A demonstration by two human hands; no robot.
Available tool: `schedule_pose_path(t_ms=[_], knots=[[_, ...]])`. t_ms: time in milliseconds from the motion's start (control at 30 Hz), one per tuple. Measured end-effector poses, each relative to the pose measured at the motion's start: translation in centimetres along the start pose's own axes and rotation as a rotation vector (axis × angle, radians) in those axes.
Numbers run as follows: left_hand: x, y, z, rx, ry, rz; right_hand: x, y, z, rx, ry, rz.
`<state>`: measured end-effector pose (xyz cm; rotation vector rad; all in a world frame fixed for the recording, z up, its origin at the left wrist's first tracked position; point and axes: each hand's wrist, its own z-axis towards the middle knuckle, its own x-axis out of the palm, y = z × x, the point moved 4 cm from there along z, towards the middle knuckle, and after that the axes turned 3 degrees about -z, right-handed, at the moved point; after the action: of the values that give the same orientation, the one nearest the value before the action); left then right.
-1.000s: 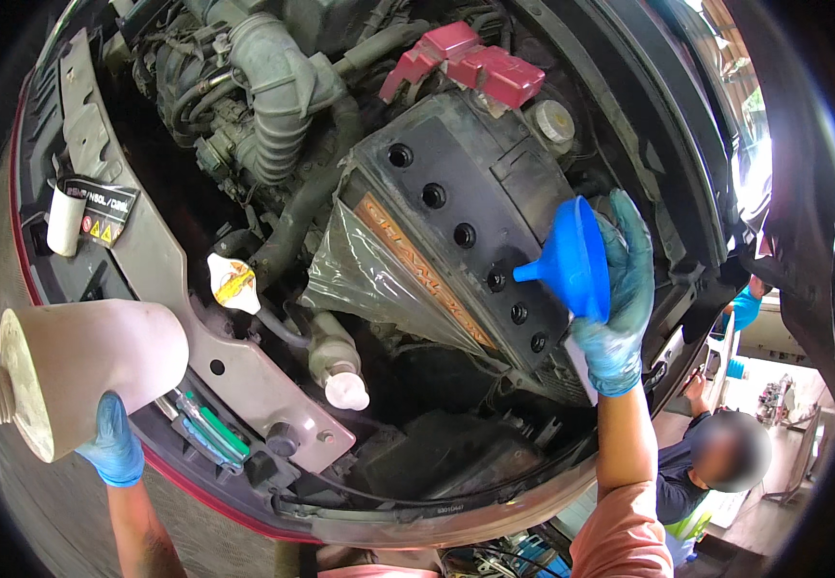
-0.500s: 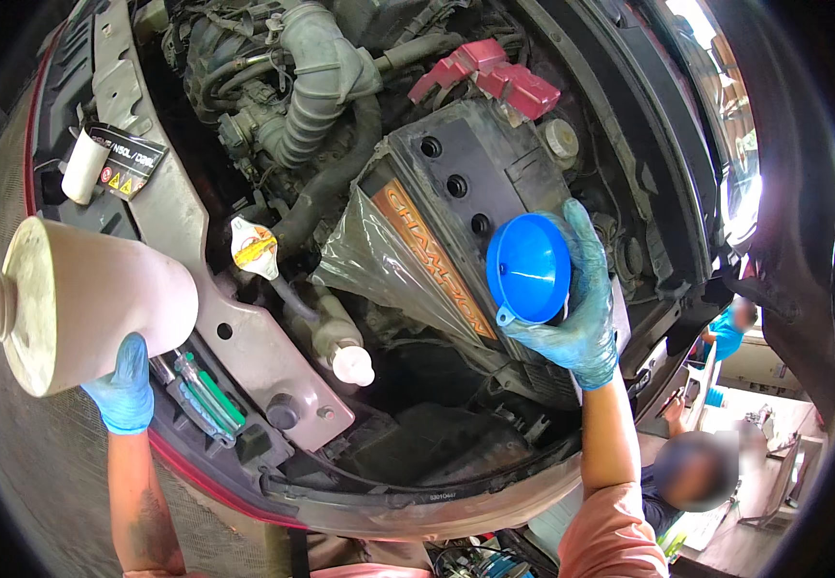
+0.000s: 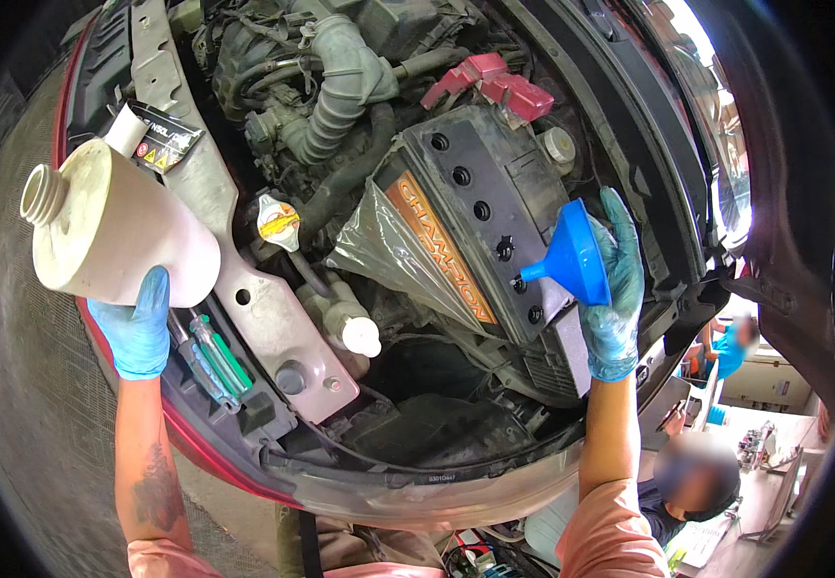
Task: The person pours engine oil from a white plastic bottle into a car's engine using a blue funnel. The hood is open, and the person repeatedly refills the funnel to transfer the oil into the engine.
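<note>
Lettering (image 3: 441, 249) marks orange label (image 3: 447, 263), left hand (image 3: 138, 332) gripping bottle (image 3: 133, 226), right hand (image 3: 620, 303) clasping funnel (image 3: 579, 252).

Bottle (image 3: 138, 236) and funnel (image 3: 579, 255) flank 1 open passage.

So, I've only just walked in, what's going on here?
Someone is working over an open engine bay. Their gloved left hand holds a white bottle, its threaded neck uncapped and pointing left. Their gloved right hand holds a blue funnel on its side, spout toward the battery's row of holes.
</note>
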<state>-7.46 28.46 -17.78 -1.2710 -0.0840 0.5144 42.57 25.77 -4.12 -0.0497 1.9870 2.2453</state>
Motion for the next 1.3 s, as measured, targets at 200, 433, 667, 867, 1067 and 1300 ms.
schedule_pose_path(t_ms=[200, 433, 667, 867, 1067, 1300], knots=[[0.5, -0.4, 0.1, 0.012, -0.017, -0.076, 1.3, -2.2, 0.0, -0.043, 0.001, -0.421], [0.4, -0.4, 0.1, -0.041, -0.05, -0.053, 0.8, -0.6, -0.4, -0.027, -0.056, 0.016], [0.7, -0.7, 0.2, 0.005, -0.033, -0.085, 1.9, -2.6, 0.7, -0.049, 0.024, -0.399], [0.7, -1.1, 0.1, -0.011, -0.03, -0.075, 0.6, -0.1, -0.5, -0.004, -0.046, -0.015], [0.9, -1.4, 0.1, 0.028, -0.02, -0.064, 1.0, -2.5, 0.3, 0.026, -0.051, -0.269], [0.8, -1.0, 0.2, -0.039, -0.028, -0.073, 0.6, -0.9, -0.6, 0.001, -0.026, -0.209]])
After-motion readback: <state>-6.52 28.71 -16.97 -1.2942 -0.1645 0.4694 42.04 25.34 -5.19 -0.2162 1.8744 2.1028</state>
